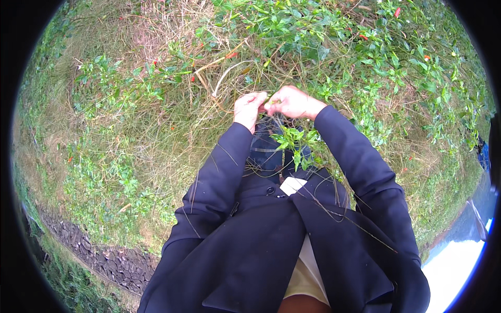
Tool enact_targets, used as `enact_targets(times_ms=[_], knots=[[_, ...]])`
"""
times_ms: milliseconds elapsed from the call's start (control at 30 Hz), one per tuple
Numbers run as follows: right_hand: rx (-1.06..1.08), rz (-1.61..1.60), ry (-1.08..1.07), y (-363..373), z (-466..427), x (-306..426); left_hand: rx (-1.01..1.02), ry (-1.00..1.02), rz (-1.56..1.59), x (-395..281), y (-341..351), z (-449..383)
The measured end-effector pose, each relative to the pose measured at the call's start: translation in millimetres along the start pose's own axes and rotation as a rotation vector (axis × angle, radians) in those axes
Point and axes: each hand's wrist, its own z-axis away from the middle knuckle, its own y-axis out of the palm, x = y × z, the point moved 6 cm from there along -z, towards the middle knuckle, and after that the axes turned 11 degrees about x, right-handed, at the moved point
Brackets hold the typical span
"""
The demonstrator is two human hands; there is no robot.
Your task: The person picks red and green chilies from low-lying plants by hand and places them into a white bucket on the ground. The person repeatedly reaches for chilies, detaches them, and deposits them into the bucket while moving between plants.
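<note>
My left hand and my right hand meet in front of me, low over the chili pepper plants. Between their fingertips is a small green plant piece, pinched from both sides; whether it is a pepper or a stem is too small to tell. Dry grass stalks rise just beyond my left hand. A leafy green chili sprig stands close to my body, below my right hand. Several red chili peppers, one of them a red pepper beyond my hands, show among the leaves.
Dense chili foliage spreads ahead and to the right, tangled with dry grass. Thin grass stems lie across my dark coat. A stone wall runs at lower left. Something blue shows at the right rim.
</note>
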Motion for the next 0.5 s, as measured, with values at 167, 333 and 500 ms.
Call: enact_targets(times_ms=[167,333,500], knots=[[0.153,-0.434,-0.176,-24.0,2.7,19.4,-0.224,-0.063,-0.241,10.0,-54.0,-6.7],[-0.162,-0.211,0.129,-66.9,-42.5,-4.0,-0.262,-0.026,-0.222,6.5,-66.9,-28.5],[-0.095,0.097,0.487,-35.3,-77.1,-33.7,-0.197,-0.216,-0.056,15.8,-50.6,-55.8]])
